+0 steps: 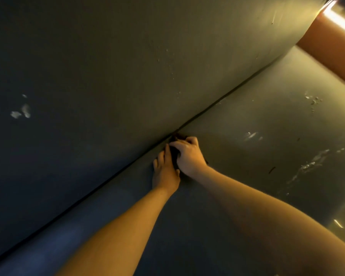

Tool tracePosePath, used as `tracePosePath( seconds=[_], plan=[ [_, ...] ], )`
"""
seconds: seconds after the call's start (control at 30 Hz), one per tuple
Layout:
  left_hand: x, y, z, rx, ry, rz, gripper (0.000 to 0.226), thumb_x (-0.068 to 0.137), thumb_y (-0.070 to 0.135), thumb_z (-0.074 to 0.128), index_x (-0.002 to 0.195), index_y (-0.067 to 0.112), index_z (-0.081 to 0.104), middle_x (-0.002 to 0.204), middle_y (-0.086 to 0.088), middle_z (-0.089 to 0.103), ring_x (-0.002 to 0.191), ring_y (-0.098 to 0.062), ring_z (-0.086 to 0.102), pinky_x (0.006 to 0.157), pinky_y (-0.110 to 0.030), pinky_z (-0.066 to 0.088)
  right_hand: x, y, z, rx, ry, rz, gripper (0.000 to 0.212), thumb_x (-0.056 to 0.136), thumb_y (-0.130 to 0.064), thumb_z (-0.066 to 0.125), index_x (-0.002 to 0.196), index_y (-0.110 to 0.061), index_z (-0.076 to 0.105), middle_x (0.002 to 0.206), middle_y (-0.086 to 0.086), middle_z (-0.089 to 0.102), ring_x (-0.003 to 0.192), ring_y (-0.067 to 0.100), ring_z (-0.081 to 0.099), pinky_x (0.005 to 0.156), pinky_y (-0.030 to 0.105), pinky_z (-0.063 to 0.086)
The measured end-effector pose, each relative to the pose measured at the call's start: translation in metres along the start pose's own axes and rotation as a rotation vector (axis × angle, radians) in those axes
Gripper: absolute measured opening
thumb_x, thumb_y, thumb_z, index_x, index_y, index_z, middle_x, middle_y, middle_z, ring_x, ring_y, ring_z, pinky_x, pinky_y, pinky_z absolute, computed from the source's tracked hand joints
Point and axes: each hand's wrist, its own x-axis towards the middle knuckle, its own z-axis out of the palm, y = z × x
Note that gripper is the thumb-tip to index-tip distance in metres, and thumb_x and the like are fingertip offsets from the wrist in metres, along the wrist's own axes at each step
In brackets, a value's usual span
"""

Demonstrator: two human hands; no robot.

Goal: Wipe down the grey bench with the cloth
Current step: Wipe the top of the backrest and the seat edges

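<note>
Grey bench [237,196] fills nearly the whole view, with the seat at lower right and the backrest [127,66] at upper left. A dark seam [227,98] runs diagonally between them.

The cloth [175,154] is dark and bunched on the seat right against the seam, about midway along the visible length. Most of it is hidden under the right hand [189,155]. Only a narrow strip shows between the two hands, plus a small tip by the right wrist. That strip runs from the seam back toward the person. The cloth's full outline and long axis cannot be determined.

The right hand is clenched over the cloth, fingers curled down onto it. The left hand [165,173] lies flat on the seat just beside it, fingers straight and pointing along the seam. Whether its thumb touches the cloth cannot be told.

Pale patches [21,112] mark the backrest at far left, and light streaks [309,165] mark the seat at right. An orange panel [327,42], cut off by the frame, stands at the bench's far end. Lighting is dim.
</note>
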Motion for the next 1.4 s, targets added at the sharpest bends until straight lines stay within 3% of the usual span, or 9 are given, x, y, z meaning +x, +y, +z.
tracePosePath(
  seconds=[0.17,0.27,0.4,0.53,0.77,0.9,1.0,1.17,1.4],
  plan=[
    [-0.016,0.006,-0.004,-0.019,-0.099,-0.013,0.087,0.101,0.033,0.055,0.161,0.019,-0.006,0.169,-0.001,0.002,0.155,-0.026,0.004,0.125,-0.041,0.016,-0.029,-0.011,0.004,0.236,-0.207,0.197,0.06,0.097,-0.005,0.038,0.152,-0.028,0.044,0.148,0.007,0.05,0.135,0.028,0.04,0.106,0.035,0.039],
    [-0.038,0.007,-0.002,-0.013,-0.169,0.038,0.084,0.101,0.023,0.057,0.162,0.02,-0.001,0.169,-0.001,0.002,0.154,-0.025,0.009,0.124,-0.041,0.021,-0.065,-0.008,-0.005,0.488,-0.214,0.352,0.059,0.096,0.0,0.038,0.145,-0.027,0.054,0.142,0.006,0.057,0.127,0.024,0.054,0.088,0.027,0.049],
    [-0.067,0.021,-0.01,-0.356,-0.232,0.084,0.079,0.099,0.017,0.061,0.161,0.025,0.013,0.16,-0.007,0.03,0.143,-0.026,0.04,0.113,-0.04,0.04,-0.11,-0.012,-0.032,0.844,0.013,0.512,0.057,0.094,0.006,0.041,0.133,-0.03,0.063,0.132,0.006,0.057,0.11,0.023,0.061,0.063,0.017,0.05],
    [-0.101,0.059,-0.027,-0.643,-0.298,0.099,0.084,0.099,0.007,0.058,0.161,0.031,0.005,0.144,-0.001,0.051,0.13,-0.014,0.052,0.101,-0.028,0.048,-0.148,-0.022,-0.081,1.125,0.312,0.56,0.042,0.086,0.009,0.048,0.11,-0.018,0.07,0.11,0.007,0.066,0.102,0.029,0.064,0.069,0.03,0.055],
    [-0.159,0.119,-0.043,-0.44,-0.275,0.331,0.051,0.09,-0.001,0.068,0.133,0.021,0.053,0.159,0.001,0.016,0.136,-0.011,0.032,0.105,-0.023,0.04,-0.218,-0.027,-0.145,1.345,0.462,0.613,0.038,0.086,0.001,0.049,0.12,-0.015,0.06,0.111,0.012,0.06,0.095,0.028,0.063,0.067,0.034,0.055],
    [-0.182,0.151,-0.054,-0.466,-0.439,0.305,0.014,0.095,0.008,0.06,0.101,0.02,0.055,0.121,0.0,0.06,0.106,-0.012,0.06,0.077,-0.013,0.047,-0.247,-0.019,-0.164,1.341,0.516,0.734,0.032,0.09,-0.006,0.048,0.12,-0.017,0.054,0.11,0.012,0.058,0.091,0.027,0.063,0.062,0.036,0.056],
    [-0.197,0.171,-0.051,-0.517,-0.549,0.195,0.002,0.096,0.013,0.053,0.095,0.013,0.052,0.087,-0.005,0.061,0.075,-0.015,0.059,0.056,-0.02,0.047,-0.263,-0.008,-0.172,1.211,0.547,0.858,0.025,0.091,-0.018,0.053,0.116,-0.021,0.053,0.112,0.012,0.06,0.095,0.028,0.064,0.072,0.043,0.059],
    [-0.213,0.195,-0.031,-0.71,-0.46,0.02,0.013,0.096,0.018,0.059,0.107,0.013,0.054,0.102,-0.008,0.067,0.086,-0.02,0.068,0.06,-0.027,0.054,-0.289,0.017,-0.177,0.951,0.6,0.952,0.029,0.094,-0.024,0.059,0.121,-0.023,0.048,0.119,0.006,0.053,0.092,0.021,0.061,0.07,0.037,0.057],
    [-0.223,0.215,0.0,-0.767,-0.426,0.009,0.03,0.097,0.015,0.059,0.123,0.016,0.044,0.113,-0.007,0.059,0.094,-0.018,0.063,0.067,-0.026,0.051,-0.317,0.033,-0.163,0.985,0.572,0.721,0.033,0.089,-0.001,0.055,0.115,-0.022,0.056,0.12,0.009,0.051,0.106,0.023,0.057,0.089,0.039,0.057]
  ],
)
